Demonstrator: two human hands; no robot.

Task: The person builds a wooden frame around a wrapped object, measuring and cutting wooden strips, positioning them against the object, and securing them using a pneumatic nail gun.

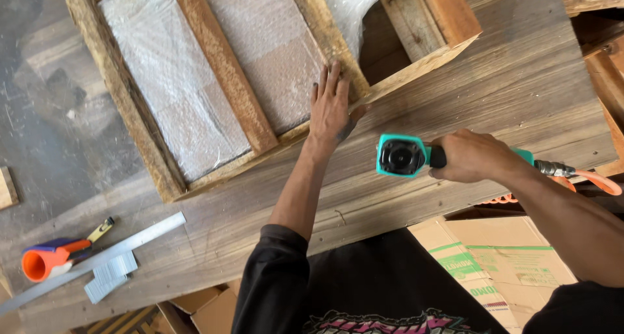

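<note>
My left hand [330, 106] lies flat, fingers spread, on the lower edge of a wooden crate frame [224, 61] that lies on the plank workbench [520, 80]. Bubble-wrapped panels [169, 74] fill the frame between its slats. My right hand [471, 155] grips the handle of a teal pneumatic nail gun [403, 156], its round black cap facing up, just right of the left hand and a little apart from the frame. An orange air hose [595, 181] runs from the tool's handle off to the right.
At the bench's lower left lie a metal ruler [97, 259], strips of staples [110, 275] and an orange and blue tool [55, 256]. Cardboard boxes [494, 256] sit below the bench edge. More timber stands at the top right [604, 54].
</note>
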